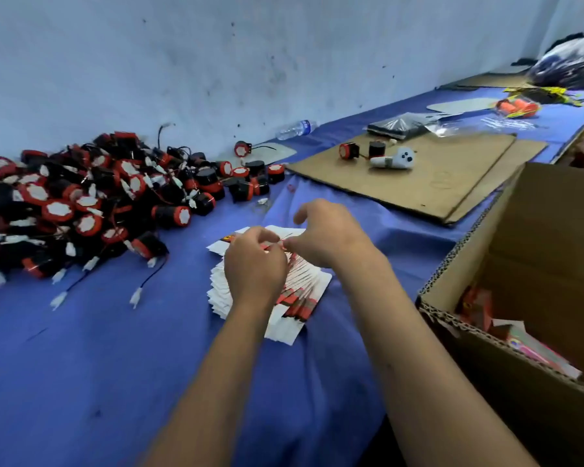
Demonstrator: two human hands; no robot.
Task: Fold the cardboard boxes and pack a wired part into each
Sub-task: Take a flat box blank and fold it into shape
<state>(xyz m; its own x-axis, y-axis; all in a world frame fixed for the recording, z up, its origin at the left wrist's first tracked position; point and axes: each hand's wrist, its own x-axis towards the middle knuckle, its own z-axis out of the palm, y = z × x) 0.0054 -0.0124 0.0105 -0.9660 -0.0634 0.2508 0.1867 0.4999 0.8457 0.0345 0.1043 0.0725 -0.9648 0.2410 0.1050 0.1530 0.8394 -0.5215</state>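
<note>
A fanned stack of flat white-and-red cardboard box blanks (305, 291) lies on the blue cloth at the centre. My left hand (253, 264) and my right hand (331, 230) are both over the stack's far end, and each pinches the edge of the top flat box (277, 245). A big heap of black-and-red wired parts (81, 203) with white connectors fills the left side of the table.
A large open corrugated carton (533, 281) at the right holds several packed red boxes. A flat cardboard sheet (429, 176) behind carries loose parts and a white tool. A water bottle (295, 128) lies by the wall. Bags and clutter sit at the far right.
</note>
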